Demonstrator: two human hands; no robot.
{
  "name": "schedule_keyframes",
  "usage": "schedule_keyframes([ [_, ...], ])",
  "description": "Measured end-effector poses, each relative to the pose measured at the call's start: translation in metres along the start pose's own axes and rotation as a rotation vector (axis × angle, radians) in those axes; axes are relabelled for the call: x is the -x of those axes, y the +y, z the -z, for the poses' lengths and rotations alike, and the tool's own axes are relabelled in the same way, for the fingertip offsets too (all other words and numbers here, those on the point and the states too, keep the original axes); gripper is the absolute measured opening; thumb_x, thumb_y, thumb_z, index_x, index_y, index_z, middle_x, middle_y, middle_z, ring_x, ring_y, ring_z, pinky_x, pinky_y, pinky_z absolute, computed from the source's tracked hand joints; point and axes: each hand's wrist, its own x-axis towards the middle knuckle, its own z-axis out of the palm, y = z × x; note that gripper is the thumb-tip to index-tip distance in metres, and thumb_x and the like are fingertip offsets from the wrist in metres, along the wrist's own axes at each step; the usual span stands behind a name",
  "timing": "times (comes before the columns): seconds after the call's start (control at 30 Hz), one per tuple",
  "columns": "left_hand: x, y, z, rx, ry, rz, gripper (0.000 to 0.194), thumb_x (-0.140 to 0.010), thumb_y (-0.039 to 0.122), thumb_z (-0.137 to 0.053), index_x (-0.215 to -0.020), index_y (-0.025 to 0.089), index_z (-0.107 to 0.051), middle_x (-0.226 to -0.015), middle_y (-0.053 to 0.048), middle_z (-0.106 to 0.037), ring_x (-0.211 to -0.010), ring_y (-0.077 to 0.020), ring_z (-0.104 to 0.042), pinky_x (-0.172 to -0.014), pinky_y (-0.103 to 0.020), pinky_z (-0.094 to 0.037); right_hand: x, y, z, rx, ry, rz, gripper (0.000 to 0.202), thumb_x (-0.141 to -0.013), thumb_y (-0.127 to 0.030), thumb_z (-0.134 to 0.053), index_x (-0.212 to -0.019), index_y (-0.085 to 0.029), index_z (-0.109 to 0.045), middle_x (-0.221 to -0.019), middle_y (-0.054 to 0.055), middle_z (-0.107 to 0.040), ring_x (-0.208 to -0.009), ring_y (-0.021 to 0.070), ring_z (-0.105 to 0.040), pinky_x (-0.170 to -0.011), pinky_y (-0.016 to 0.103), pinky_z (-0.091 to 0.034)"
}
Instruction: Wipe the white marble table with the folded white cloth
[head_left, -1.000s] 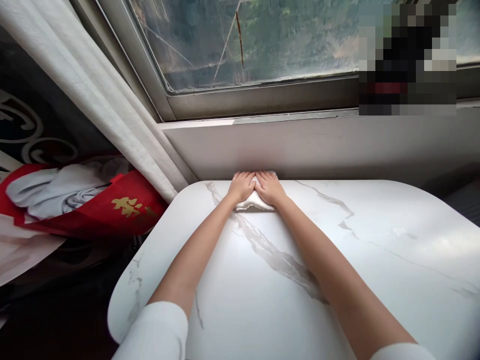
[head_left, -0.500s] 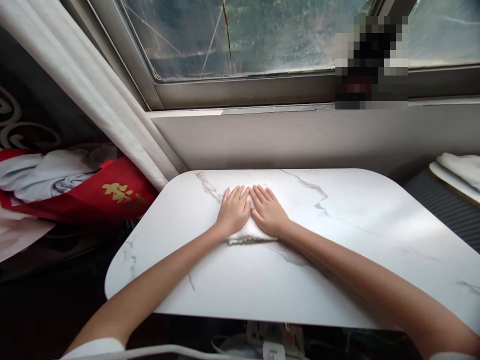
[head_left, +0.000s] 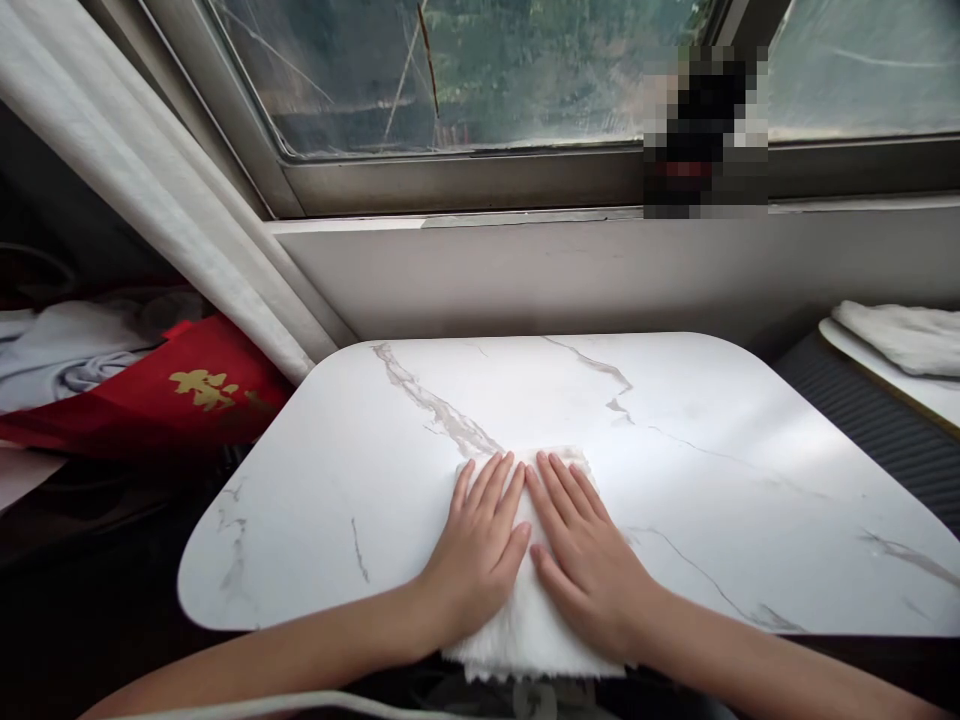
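Observation:
A white cloth (head_left: pixel 536 630) lies flat on the white marble-patterned table (head_left: pixel 315 470), and its near end hangs past the front edge. My left hand (head_left: pixel 480 550) presses down on its left half with the fingers stretched forward. Beside it, my right hand (head_left: pixel 589 550) rests flat on the right half. Both thumbs point inward, with a narrow strip of cloth showing between them. Neither hand grips the cloth; the palms hide much of it.
Behind the table runs a wall with a window (head_left: pixel 465 80) above. A pale curtain (head_left: pixel 157 170) slants down at the left, next to a red bag (head_left: pixel 195 390) with clothes. On the right, another folded white cloth (head_left: pixel 904 335) lies on a board. A pale cable (head_left: pixel 315 703) crosses the bottom.
Both hands have slid the cloth toward me, from the middle of the table to its front edge. The view has shifted slightly to the right.

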Motion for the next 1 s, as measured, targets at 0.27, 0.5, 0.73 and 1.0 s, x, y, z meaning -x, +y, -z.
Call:
schedule_keyframes([
  [0.27, -0.136, -0.066, -0.011, -0.042, 0.052, 0.054, 0.047, -0.094, 0.026, -0.030, -0.138, 0.013, -0.038, -0.145, -0.008, -0.038, -0.136, -0.0186, -0.028, -0.115, -0.040, -0.012, -0.124, 0.069, 0.007, 0.091, 0.084, -0.257, 0.059, -0.092, -0.031, -0.024, -0.144, -0.003, -0.027, -0.151, 0.013, -0.024, -0.140, 0.0226, -0.015, -0.114, 0.042, -0.009],
  [0.5, -0.236, -0.097, -0.020, -0.099, 0.110, 0.134, 0.046, -0.093, 0.023, -0.030, -0.136, 0.012, -0.041, -0.143, -0.010, -0.041, -0.133, -0.0210, -0.032, -0.113, -0.041, -0.014, -0.199, 0.145, 0.017, 0.129, 0.135, -0.232, 0.056, -0.091, -0.027, -0.026, -0.141, -0.005, -0.032, -0.149, 0.011, -0.031, -0.138, 0.0211, -0.023, -0.112, 0.038, -0.013],
  [0.73, -0.255, -0.093, -0.027, -0.103, 0.188, 0.169, 0.043, -0.092, 0.022, -0.030, -0.132, 0.015, -0.046, -0.138, -0.009, -0.047, -0.129, -0.0219, -0.037, -0.112, -0.043, -0.017, -0.205, 0.164, 0.019, 0.133, 0.210, -0.212, 0.053, -0.089, -0.024, -0.027, -0.138, -0.008, -0.040, -0.145, 0.011, -0.039, -0.135, 0.0207, -0.029, -0.111, 0.039, -0.017],
  [1.0, -0.213, -0.056, -0.030, -0.092, 0.164, 0.181, 0.047, -0.093, 0.025, -0.028, -0.136, 0.011, -0.040, -0.144, -0.012, -0.039, -0.135, -0.0233, -0.030, -0.113, -0.044, -0.013, -0.155, 0.144, 0.019, 0.181, 0.139, -0.186, 0.055, -0.091, -0.024, -0.025, -0.142, -0.007, -0.033, -0.149, 0.011, -0.030, -0.138, 0.0204, -0.022, -0.112, 0.039, -0.015],
])
